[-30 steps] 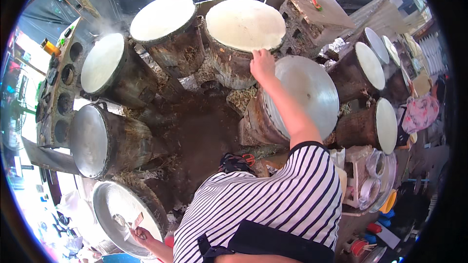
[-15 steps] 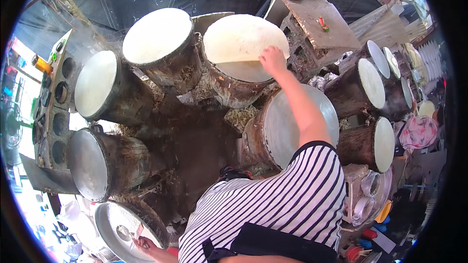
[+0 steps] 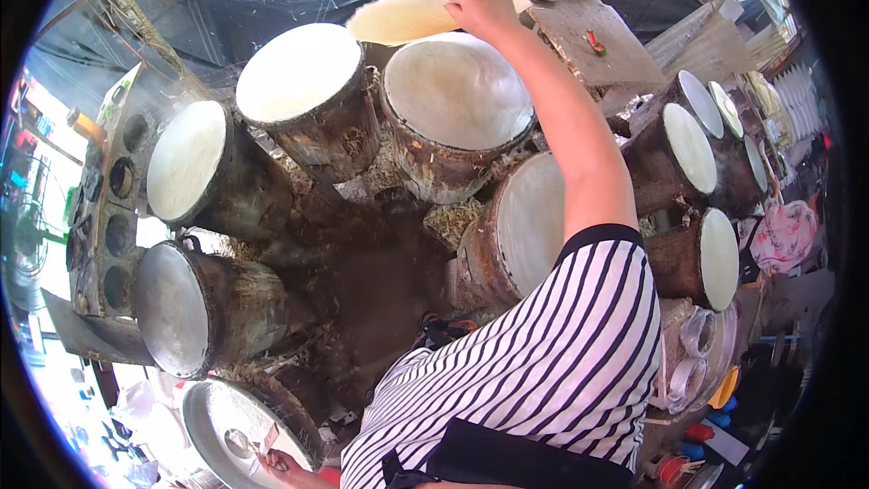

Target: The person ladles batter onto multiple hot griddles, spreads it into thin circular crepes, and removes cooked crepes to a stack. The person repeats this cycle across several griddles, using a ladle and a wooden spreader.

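**Thin sheet lifted off the far drum**

Dark tarpaulin (image 3: 272, 0) backs a crowded outdoor work spot where soot-blackened drums lie tilted in a ring, their round faces turned toward the person. Largest in view is the person's striped shirt at the lower middle. Next come the drums: the far drum (image 3: 457, 91) sits directly beneath the raised arm, its pale face now bare. Just left of it, a second drum (image 3: 299, 72) carries a white coating, as does a third drum (image 3: 186, 161) further left. A grey-faced drum (image 3: 172, 308) at the left looks uncoated.

The right hand (image 3: 484, 9) is clamped on the edge of a thin round sheet (image 3: 398, 20), holding it in the air above and behind the far drum, clear of the drum's face. The left hand (image 3: 272, 464), at the bottom edge, is closed on a small ladle (image 3: 240, 442) over a shallow metal pan (image 3: 213, 417).

As a judgement: one sheet is peeled and off its drum; it has not been set down anywhere, and the coated drums remain to be stripped.
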{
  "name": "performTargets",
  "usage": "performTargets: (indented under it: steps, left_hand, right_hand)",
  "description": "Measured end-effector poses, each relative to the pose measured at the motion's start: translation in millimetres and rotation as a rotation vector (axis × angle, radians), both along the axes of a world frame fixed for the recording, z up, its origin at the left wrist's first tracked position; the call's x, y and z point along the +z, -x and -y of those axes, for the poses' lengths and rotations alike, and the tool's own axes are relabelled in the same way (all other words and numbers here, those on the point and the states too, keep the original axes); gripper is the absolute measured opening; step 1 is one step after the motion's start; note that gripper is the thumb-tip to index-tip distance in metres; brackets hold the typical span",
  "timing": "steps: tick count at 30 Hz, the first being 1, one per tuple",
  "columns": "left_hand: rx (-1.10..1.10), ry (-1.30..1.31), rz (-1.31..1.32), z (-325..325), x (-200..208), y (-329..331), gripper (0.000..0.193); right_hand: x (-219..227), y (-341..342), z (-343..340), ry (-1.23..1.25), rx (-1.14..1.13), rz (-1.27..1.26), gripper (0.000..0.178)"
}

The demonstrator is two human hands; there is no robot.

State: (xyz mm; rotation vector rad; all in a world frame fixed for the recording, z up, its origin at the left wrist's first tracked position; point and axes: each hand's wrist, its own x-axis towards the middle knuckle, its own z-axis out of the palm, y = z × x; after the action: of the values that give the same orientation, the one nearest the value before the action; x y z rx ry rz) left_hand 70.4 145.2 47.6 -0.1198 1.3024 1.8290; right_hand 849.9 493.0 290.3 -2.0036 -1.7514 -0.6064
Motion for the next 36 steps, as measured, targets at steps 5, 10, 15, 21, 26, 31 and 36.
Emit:
performTargets:
  steps: [5,10,15,21,26,31,36]
  left_hand:
    - [-0.078,-0.019,0.028,11.7,-10.4,37.6,0.024]
    - [-0.244,-0.004,0.036,17.0,-20.6,79.4,0.024]
    - [-0.421,0.103,-0.055,46.4,-16.2,106.8,0.025]
    - [-0.664,0.169,-0.207,48.1,1.7,92.3,0.026]
    - [-0.746,0.156,-0.239,48.9,5.1,59.1,0.026]
    - [-0.787,0.139,-0.261,61.7,21.9,29.9,0.027]
    - [-0.813,0.140,-0.276,73.3,25.9,14.7,0.027]
  right_hand:
    - [13.1,58.9,71.1,-0.035,-0.002,-0.327,0.027]
    - [33.6,66.2,205.6,-0.308,0.108,-1.127,0.031]
    - [40.0,98.7,449.2,-0.485,-0.004,-1.679,0.033]
    - [-155.7,97.5,798.9,-0.839,-0.531,-1.433,0.041]
    - [-327.2,239.5,962.5,-1.389,-0.891,-1.939,0.033]
    - [-413.1,306.6,986.3,-1.634,-1.216,-2.109,0.025]
    - [-345.6,260.0,977.1,-1.844,-1.173,-2.016,0.022]
